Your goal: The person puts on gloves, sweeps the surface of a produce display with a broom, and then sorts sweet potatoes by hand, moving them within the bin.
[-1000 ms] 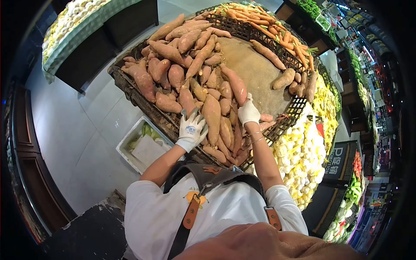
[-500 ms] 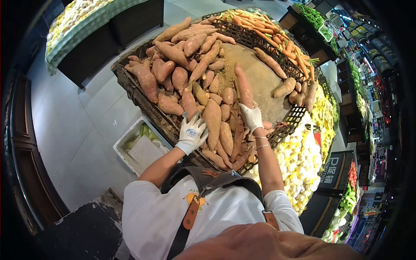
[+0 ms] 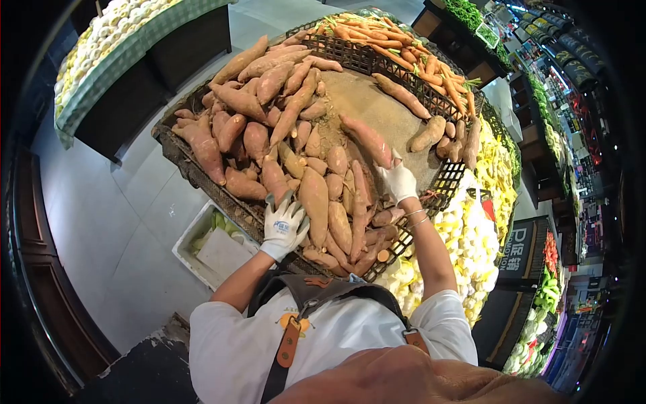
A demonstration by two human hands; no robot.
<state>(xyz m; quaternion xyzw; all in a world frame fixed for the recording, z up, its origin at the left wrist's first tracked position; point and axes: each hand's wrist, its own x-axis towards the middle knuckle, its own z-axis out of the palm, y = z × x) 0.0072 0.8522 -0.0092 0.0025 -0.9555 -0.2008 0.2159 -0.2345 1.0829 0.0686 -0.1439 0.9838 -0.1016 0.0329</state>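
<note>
The right hand, in a pale work glove, has its fingers closed around the near end of a long reddish sweet potato, which slants over the brown mat inside the right edge of the black lattice bin, its far end pointing up and left. This root looks firm and stiff, likely fairly heavy for its girth, so a grip at one end probably lets the other dip; the thick middle, nearer its balance, should be the surer hold. The skin seems dry and dusty, more apt to shed grit than to slide, though a knock could bruise it or snap the thin tip. The left hand, gloved too, lies near the bin's near-left edge, fingers spread at the lower end of another sweet potato; whether they grip it or only touch it, I cannot tell. Beside that hand lies a broad tan sweet potato, best taken round its widest part, since its ends taper.
</note>
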